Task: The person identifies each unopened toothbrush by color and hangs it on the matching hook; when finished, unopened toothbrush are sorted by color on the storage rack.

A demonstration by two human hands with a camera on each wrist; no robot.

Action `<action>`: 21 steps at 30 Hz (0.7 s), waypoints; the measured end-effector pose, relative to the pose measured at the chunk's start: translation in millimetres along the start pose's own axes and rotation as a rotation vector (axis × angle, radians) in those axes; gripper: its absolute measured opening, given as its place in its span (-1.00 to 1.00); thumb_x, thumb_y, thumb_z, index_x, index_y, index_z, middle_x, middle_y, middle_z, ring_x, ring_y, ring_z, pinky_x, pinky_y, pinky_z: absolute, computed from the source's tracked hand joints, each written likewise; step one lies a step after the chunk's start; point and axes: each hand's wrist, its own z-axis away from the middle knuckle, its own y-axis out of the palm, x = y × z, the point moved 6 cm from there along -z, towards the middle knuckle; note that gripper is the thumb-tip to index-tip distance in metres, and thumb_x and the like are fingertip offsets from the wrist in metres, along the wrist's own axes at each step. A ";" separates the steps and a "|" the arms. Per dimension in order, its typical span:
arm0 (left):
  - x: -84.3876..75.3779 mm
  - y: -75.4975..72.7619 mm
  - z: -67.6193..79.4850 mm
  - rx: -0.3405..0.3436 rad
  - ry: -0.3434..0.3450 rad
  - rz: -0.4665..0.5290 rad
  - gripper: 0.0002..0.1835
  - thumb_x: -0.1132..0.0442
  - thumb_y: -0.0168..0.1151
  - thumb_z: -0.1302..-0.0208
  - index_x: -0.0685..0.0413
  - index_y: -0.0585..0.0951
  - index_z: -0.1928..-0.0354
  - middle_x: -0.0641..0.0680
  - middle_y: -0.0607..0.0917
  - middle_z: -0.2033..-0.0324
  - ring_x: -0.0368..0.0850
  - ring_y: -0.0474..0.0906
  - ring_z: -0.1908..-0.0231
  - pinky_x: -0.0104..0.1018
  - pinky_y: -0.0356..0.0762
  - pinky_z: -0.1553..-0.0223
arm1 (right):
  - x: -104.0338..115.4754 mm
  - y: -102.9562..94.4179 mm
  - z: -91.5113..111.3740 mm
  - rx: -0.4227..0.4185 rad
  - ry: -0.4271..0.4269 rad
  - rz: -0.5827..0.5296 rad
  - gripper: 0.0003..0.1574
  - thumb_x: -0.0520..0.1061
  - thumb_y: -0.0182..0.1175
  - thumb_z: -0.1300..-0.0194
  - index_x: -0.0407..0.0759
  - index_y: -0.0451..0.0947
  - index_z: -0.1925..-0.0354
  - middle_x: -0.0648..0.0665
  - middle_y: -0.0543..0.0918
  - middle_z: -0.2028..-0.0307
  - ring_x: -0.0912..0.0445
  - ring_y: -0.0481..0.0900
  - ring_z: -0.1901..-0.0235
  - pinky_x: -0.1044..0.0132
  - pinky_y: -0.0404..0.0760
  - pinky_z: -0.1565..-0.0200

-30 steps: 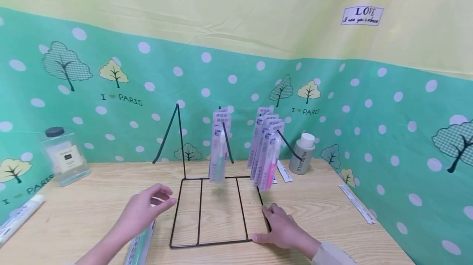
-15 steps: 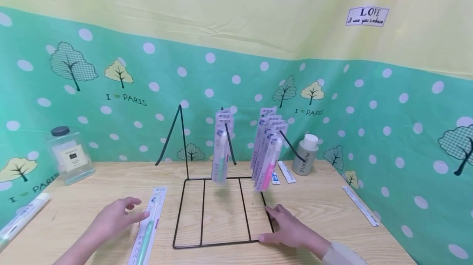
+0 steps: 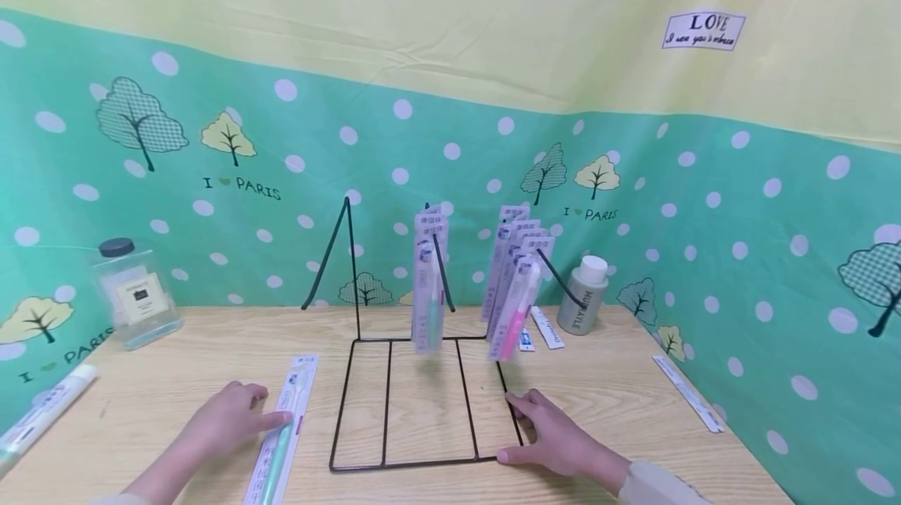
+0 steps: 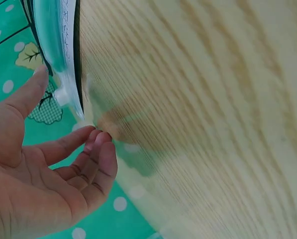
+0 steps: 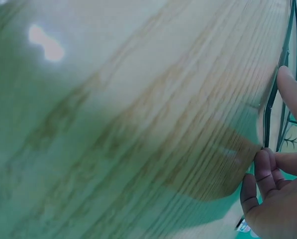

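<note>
On the table's left half lies a packaged toothbrush [image 3: 281, 446] with a green handle, in a clear and white pack. My left hand [image 3: 228, 415] is at its left side; the thumb reaches over the pack and the fingertips rest near the table. In the left wrist view, the thumb [image 4: 31, 92] is apart from the fingers beside the pack's edge. A black wire display rack [image 3: 385, 403] stands in the middle. My right hand [image 3: 552, 435] holds its front right corner, thumb on the front bar and fingers at the side bar.
Packaged toothbrushes [image 3: 431, 294] hang on the rack's middle hook, more toothbrush packs [image 3: 517, 294] on the right one; the left hook [image 3: 325, 255] is bare. Around stand a clear bottle [image 3: 141, 294], a grey bottle [image 3: 583, 298], a white tube [image 3: 45, 415] and a flat white pack [image 3: 686, 393].
My left hand has moved left and down from beside the rack to the toothbrush pack, its thumb now over it. The right hand stays at the rack's corner. The head view has shifted slightly.
</note>
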 end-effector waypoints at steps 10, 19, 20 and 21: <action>-10.1 0.9 -2.0 -0.035 -0.034 -0.010 -0.11 -0.30 0.25 0.11 0.53 0.47 0.12 0.34 0.58 0.29 0.20 0.49 0.30 0.02 0.48 0.28 | -1.8 -0.2 -0.4 -0.013 0.013 0.023 0.13 0.31 0.27 0.04 -0.36 0.18 -0.27 0.00 0.35 0.22 0.16 0.29 0.33 0.41 0.31 0.40; -14.9 6.9 -0.7 -0.026 -0.158 0.064 -0.38 -0.20 0.36 0.21 0.26 0.45 0.45 0.03 0.41 0.64 -0.13 0.29 0.62 -0.35 0.22 0.60 | -2.9 1.3 -0.7 -0.008 0.028 0.017 0.14 0.32 0.27 0.06 -0.35 0.18 -0.27 -0.01 0.35 0.21 0.14 0.29 0.31 0.40 0.31 0.37; -16.2 7.0 -0.7 -0.022 -0.169 0.066 -0.41 -0.17 0.38 0.20 0.25 0.44 0.46 0.04 0.41 0.64 -0.13 0.30 0.62 -0.35 0.22 0.60 | -2.9 1.6 -0.9 -0.003 0.032 0.014 0.14 0.32 0.27 0.06 -0.35 0.18 -0.27 -0.01 0.35 0.21 0.14 0.29 0.31 0.39 0.32 0.37; -17.8 6.9 -0.6 -0.018 -0.178 0.066 -0.44 -0.13 0.39 0.19 0.24 0.43 0.46 0.04 0.42 0.63 -0.12 0.31 0.62 -0.34 0.23 0.60 | -2.9 1.9 -1.1 0.001 0.036 0.013 0.14 0.32 0.27 0.06 -0.34 0.18 -0.27 0.00 0.35 0.21 0.14 0.30 0.30 0.39 0.32 0.36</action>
